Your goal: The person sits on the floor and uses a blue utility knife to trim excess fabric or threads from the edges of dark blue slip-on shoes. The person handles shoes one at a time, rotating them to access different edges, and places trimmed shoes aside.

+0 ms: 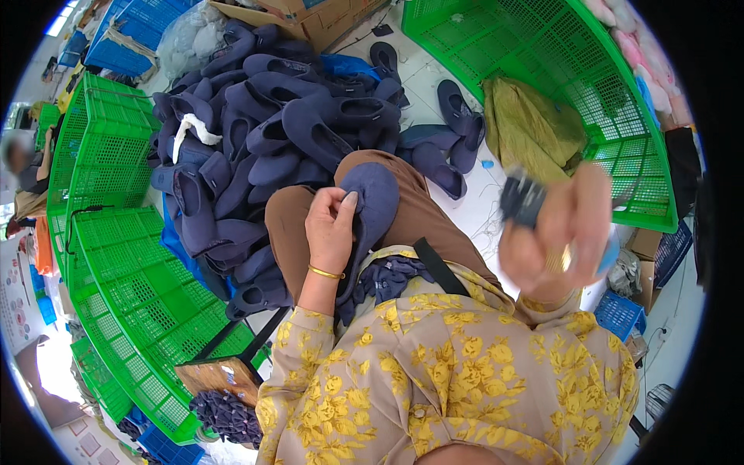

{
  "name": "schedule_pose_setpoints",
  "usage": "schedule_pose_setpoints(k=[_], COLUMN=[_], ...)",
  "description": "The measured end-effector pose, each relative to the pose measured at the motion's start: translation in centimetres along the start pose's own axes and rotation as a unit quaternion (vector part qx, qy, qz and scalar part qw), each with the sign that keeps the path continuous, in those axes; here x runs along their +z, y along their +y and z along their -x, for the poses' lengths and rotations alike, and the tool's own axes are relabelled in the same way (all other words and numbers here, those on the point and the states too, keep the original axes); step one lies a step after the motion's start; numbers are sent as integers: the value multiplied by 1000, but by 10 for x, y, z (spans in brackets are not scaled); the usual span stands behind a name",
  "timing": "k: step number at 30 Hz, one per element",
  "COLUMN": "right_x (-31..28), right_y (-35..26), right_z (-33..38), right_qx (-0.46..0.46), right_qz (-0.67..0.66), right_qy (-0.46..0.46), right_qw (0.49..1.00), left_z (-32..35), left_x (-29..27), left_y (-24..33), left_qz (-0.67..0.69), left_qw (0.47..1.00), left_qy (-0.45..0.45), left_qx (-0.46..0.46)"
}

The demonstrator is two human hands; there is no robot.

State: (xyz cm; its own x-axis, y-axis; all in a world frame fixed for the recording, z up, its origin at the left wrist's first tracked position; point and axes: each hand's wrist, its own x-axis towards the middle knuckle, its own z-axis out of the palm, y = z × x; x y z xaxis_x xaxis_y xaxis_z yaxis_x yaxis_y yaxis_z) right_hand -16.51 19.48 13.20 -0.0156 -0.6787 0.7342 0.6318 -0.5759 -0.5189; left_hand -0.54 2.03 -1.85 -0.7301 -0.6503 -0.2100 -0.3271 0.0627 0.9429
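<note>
My left hand (330, 232), with a gold bangle at its wrist, is closed on a navy fabric shoe (377, 198) resting across my lap. Its thumb and fingers pinch the shoe near the opening. Raised to the right is my right hand (562, 229), smeared by motion, its fingers bent around a small black object (522, 198) whose kind I cannot make out. A big heap of similar navy shoes (287, 93) lies before my knees, to the left.
Green plastic crates (128, 302) stand along the left, and another green crate (612, 85) at the far right. An olive sack (535, 124) slumps beside it. Several loose navy shoes (439, 169) lie on the white floor. A cardboard box (325, 23) stands behind the heap.
</note>
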Motion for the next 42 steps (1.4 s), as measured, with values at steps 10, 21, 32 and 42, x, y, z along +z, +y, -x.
schedule_pose_setpoints(k=[10, 21, 32, 42], right_x=[63, -14, -40, -93], right_y=[45, 78, 117, 68], right_z=[-4, 37, 61, 145], right_qx=[241, 273, 322, 106], right_qz=[-101, 583, 644, -60], right_qy=[-69, 205, 177, 680], right_qw=[963, 737, 671, 723], left_z=[-1, 3, -4, -9], left_x=[-13, -45, -44, -63], left_y=[21, 25, 12, 4], left_qz=[-9, 173, 168, 367], left_qw=[992, 948, 946, 870], left_qy=[-100, -245, -260, -271], left_qx=[-71, -103, -97, -189])
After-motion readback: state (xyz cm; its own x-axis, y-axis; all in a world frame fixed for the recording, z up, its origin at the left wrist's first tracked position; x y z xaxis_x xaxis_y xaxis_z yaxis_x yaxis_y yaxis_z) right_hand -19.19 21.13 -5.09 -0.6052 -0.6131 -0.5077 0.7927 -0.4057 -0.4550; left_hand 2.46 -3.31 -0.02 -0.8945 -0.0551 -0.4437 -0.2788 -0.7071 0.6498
